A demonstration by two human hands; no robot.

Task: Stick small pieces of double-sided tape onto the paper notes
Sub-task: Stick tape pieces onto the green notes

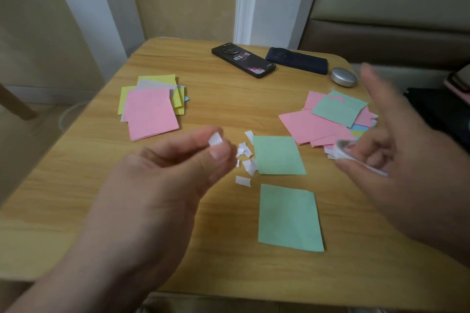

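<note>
step: tape piece ready, not yet stuck | left hand [162, 180] pinches tape piece [215, 140] above table, left of the green notes | right hand [396, 160] grips tape strip [343, 150], blurred | next: I judge it goes onto near green note [290, 217], pressed flat

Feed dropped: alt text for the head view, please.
The left hand pinches a white tape piece above the wooden table; the right hand holds a crumpled white strip. Between them lie a far green note, a near green note and white scraps, flanked by a left pile and right pile of notes.
</note>
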